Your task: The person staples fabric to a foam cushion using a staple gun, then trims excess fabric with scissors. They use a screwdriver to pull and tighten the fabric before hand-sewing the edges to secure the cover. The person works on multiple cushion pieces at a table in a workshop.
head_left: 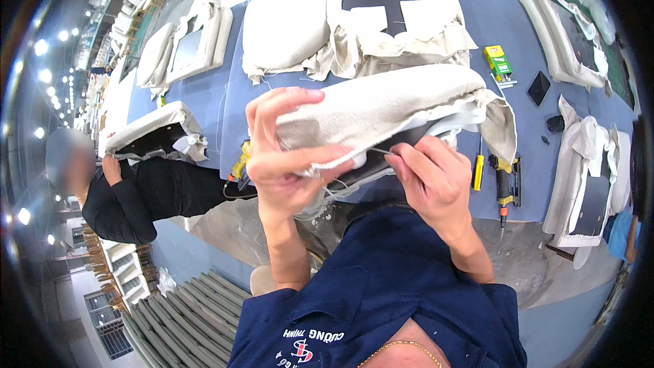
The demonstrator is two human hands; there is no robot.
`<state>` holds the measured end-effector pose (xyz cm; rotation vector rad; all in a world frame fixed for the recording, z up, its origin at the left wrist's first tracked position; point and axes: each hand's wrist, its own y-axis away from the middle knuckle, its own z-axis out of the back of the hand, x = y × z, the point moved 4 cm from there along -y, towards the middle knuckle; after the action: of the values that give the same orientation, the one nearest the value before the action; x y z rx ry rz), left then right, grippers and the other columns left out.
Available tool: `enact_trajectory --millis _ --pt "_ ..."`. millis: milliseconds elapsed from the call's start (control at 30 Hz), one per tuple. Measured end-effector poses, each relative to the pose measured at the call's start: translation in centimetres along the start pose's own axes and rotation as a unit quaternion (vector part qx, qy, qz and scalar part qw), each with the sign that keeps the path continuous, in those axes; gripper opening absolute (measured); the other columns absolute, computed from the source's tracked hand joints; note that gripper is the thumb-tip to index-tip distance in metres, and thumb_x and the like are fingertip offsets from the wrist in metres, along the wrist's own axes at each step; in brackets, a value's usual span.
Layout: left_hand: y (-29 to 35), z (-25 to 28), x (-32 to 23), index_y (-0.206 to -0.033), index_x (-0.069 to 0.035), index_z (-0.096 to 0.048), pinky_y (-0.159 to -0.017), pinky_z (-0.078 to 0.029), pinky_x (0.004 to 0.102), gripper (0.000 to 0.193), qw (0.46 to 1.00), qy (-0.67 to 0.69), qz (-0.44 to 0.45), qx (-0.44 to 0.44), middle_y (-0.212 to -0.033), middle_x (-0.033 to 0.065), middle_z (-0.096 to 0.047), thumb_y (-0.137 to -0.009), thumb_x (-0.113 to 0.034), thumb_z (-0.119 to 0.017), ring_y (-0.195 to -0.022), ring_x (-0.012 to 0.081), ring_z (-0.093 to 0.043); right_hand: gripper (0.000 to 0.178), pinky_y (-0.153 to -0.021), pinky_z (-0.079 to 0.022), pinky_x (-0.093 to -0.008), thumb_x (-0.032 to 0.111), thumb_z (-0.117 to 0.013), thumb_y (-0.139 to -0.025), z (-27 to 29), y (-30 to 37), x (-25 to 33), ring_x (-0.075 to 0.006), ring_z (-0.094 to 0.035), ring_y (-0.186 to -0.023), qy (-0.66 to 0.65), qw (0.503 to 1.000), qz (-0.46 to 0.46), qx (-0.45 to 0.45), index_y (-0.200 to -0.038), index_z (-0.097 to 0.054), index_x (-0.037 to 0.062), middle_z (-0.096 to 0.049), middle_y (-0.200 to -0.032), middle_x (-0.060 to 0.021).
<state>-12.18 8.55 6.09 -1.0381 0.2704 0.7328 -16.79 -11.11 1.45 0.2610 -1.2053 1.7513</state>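
An upholstered seat pad (381, 102) in off-white fabric is held up, tilted, above the blue table. Its dark underside and a loose fabric edge face me. My left hand (289, 153) is closed round its left end, fingers spread over the cover and gripping the edge. My right hand (432, 174) is closed in a pinch at the lower edge, where a thin grey strand shows at the fingertips; what it is I cannot make out. Loose fabric (501, 126) hangs from the pad's right end. Threads dangle below my left hand.
On the blue table (480, 0) lie a yellow screwdriver (479, 172), a staple gun (505, 187), a yellow-green box (498, 61), a phone (539, 88) and several other pads (286, 24). Another yellow tool (241, 161) sits left of my hand. A person in black (163, 194) works at left.
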Motion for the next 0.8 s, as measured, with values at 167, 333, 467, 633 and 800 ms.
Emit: enact_trajectory --millis 167,333,467,633,800 --pt "0.8 -0.9 -1.6 -0.087 -0.023 -0.084 -0.101 -0.043 0.0478 0.036 0.998 -0.003 -0.068 0.005 -0.121 0.0131 -0.066 -0.055 -0.038 -0.090 -0.119 0.0363 -0.053 0.022 -0.052 -0.046 -0.0366 0.003 -0.083 -0.071 0.6 0.9 0.6 -0.0245 -0.058 -0.060 -0.038 0.999 -0.016 -0.015 -0.085 -0.066 0.0029 -0.053 -0.072 -0.0059" --pt "3.2 -0.3 -1.3 -0.103 0.001 -0.074 -0.101 -0.050 0.0489 0.042 0.940 0.303 0.123 -0.099 -0.125 0.0289 -0.058 -0.071 -0.025 -0.077 -0.118 0.0402 -0.058 0.025 -0.052 -0.046 -0.0348 0.002 -0.085 -0.066 2.1 1.0 2.7 -0.0223 -0.057 -0.059 -0.041 0.999 -0.008 0.024 -0.084 -0.068 0.0012 -0.054 -0.070 -0.0055" --pt "5.4 0.3 -1.3 -0.111 0.012 -0.066 -0.097 -0.054 0.0479 0.053 0.946 0.286 0.124 -0.083 -0.114 0.0308 -0.065 -0.070 -0.019 -0.074 -0.108 0.0399 -0.067 0.024 -0.049 -0.043 -0.0338 0.004 -0.086 -0.065 2.5 1.9 3.3 -0.0210 -0.055 -0.057 -0.053 0.995 -0.046 0.067 -0.081 -0.068 0.0000 -0.052 -0.069 -0.0048" --pt "6.1 0.5 -2.5 -0.109 0.015 -0.064 -0.101 -0.052 0.0500 0.056 0.941 0.310 0.137 -0.020 -0.111 0.0315 -0.069 -0.063 -0.013 -0.077 -0.111 0.0401 -0.068 0.024 -0.045 -0.037 -0.0326 0.010 -0.087 -0.065 2.9 3.4 4.4 -0.0192 -0.051 -0.053 -0.047 0.995 -0.015 0.091 -0.077 -0.069 -0.0009 -0.049 -0.064 -0.0038" --pt "7.1 0.1 -4.3 -0.109 0.015 -0.066 -0.100 -0.052 0.0500 0.057 0.948 0.300 0.107 0.005 -0.112 0.0330 -0.069 -0.065 -0.018 -0.080 -0.112 0.0424 -0.068 0.027 -0.044 -0.037 -0.0319 0.016 -0.087 -0.068 4.3 4.5 5.4 -0.0190 -0.051 -0.051 -0.047 0.991 0.004 0.122 -0.077 -0.069 -0.0024 -0.048 -0.063 -0.0040"
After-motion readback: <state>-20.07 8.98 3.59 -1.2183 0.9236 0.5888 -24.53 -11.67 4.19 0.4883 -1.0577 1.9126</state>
